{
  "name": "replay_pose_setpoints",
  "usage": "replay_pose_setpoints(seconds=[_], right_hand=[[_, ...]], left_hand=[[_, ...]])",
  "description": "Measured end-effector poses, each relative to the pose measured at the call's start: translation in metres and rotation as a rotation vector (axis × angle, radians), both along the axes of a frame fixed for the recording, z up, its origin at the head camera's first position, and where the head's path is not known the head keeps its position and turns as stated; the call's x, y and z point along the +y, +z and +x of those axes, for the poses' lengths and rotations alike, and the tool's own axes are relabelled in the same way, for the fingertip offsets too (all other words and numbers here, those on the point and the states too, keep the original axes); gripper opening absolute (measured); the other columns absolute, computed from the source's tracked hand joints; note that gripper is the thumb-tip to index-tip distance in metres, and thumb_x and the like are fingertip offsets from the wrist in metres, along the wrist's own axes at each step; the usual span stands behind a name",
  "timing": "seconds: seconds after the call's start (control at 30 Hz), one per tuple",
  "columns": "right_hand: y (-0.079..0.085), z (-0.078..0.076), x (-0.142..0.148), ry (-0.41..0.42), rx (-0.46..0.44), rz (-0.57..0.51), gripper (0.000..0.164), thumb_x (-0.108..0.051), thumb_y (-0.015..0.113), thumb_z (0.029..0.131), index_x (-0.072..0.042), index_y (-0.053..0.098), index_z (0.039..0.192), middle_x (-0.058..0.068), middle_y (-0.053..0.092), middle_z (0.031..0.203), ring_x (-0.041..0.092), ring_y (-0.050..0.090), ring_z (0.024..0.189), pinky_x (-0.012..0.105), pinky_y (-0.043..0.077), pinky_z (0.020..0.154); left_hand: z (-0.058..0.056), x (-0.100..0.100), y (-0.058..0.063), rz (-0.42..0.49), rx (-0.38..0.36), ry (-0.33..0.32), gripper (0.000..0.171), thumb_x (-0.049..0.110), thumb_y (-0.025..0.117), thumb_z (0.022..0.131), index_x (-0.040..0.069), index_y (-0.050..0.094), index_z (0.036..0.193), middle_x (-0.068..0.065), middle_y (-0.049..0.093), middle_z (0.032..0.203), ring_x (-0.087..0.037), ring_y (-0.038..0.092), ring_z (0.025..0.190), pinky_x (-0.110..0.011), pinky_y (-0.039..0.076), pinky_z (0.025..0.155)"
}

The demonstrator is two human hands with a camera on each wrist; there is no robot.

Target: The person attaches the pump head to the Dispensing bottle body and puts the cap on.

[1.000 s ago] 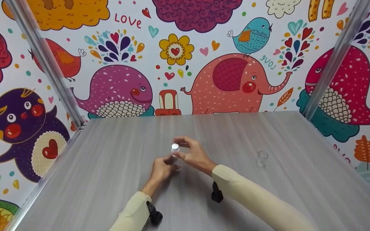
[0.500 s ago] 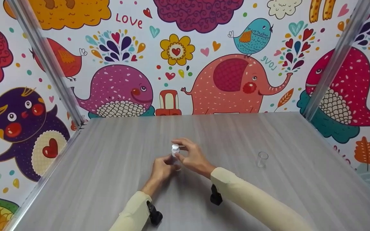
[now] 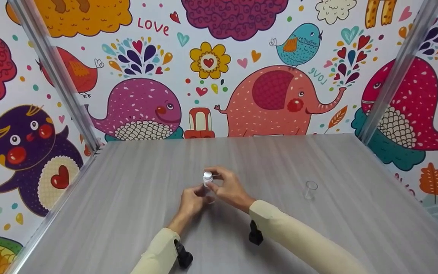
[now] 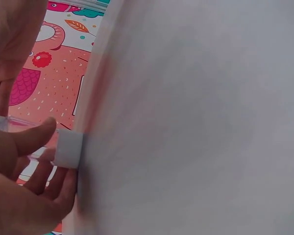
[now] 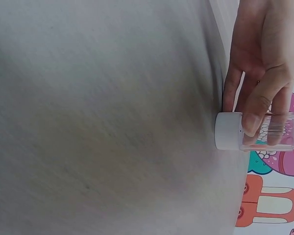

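One clear container [image 5: 263, 131], long axis vertical, white end [image 5: 228, 130] down, between hands [image 3: 191, 201] [image 3: 232, 189]

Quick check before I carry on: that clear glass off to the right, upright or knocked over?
Upright: in the head view, the clear glass stands on the table with its round rim uppermost.

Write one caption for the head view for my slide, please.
Left hand and right hand hold a white-topped container; a clear cup stands to their right.

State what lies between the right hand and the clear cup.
Only bare grey tabletop lies between the right hand and the clear cup, in the head view.
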State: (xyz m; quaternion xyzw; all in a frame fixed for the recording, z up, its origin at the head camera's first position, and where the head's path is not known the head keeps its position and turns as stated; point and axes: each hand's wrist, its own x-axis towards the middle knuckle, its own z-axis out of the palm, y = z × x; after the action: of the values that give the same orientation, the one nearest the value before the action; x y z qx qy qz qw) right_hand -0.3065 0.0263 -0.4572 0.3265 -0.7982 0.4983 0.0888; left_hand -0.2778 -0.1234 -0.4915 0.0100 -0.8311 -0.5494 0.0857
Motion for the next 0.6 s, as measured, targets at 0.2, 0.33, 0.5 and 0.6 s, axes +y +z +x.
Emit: replay_pose_setpoints(seconds=[0.2,0.33,0.5,0.6], right_hand=[[-0.0003,-0.0002,0.0023,0.022,-0.001,-0.022,0.041,-0.007,0.072,0.090,-0.002,0.061,0.129,0.012,0.067,0.124,0.025,0.065,0.115,0.048,0.051,0.103],[0.0009,-0.0004,0.0040,0.032,-0.009,-0.022,0.044,-0.009,0.073,0.089,-0.002,0.060,0.130,0.013,0.065,0.127,0.026,0.064,0.117,0.047,0.050,0.104],[0.0054,-0.0010,0.0050,0.035,-0.017,-0.005,0.043,-0.009,0.071,0.090,-0.005,0.060,0.132,0.015,0.063,0.133,0.027,0.063,0.121,0.045,0.049,0.107],[0.0068,-0.0017,0.0045,0.045,-0.024,0.007,0.043,-0.007,0.069,0.090,-0.007,0.060,0.133,0.015,0.062,0.135,0.026,0.062,0.123,0.045,0.048,0.108]], left_hand=[[0.0009,-0.0002,-0.0004,0.055,-0.031,-0.013,0.045,-0.003,0.078,0.075,-0.005,0.070,0.118,-0.026,0.072,0.113,-0.032,0.071,0.100,-0.039,0.060,0.082],[0.0009,-0.0004,-0.0012,0.070,-0.045,-0.018,0.047,-0.004,0.077,0.075,-0.005,0.069,0.121,-0.026,0.071,0.114,-0.032,0.071,0.104,-0.036,0.061,0.080],[0.0006,-0.0002,-0.0003,0.069,-0.034,-0.019,0.049,-0.003,0.076,0.074,-0.005,0.068,0.122,-0.027,0.071,0.115,-0.033,0.070,0.108,-0.039,0.060,0.084],[0.0008,-0.0010,0.0000,0.066,-0.034,-0.017,0.046,-0.002,0.077,0.073,-0.005,0.070,0.119,-0.026,0.072,0.114,-0.032,0.069,0.107,-0.039,0.059,0.086]])
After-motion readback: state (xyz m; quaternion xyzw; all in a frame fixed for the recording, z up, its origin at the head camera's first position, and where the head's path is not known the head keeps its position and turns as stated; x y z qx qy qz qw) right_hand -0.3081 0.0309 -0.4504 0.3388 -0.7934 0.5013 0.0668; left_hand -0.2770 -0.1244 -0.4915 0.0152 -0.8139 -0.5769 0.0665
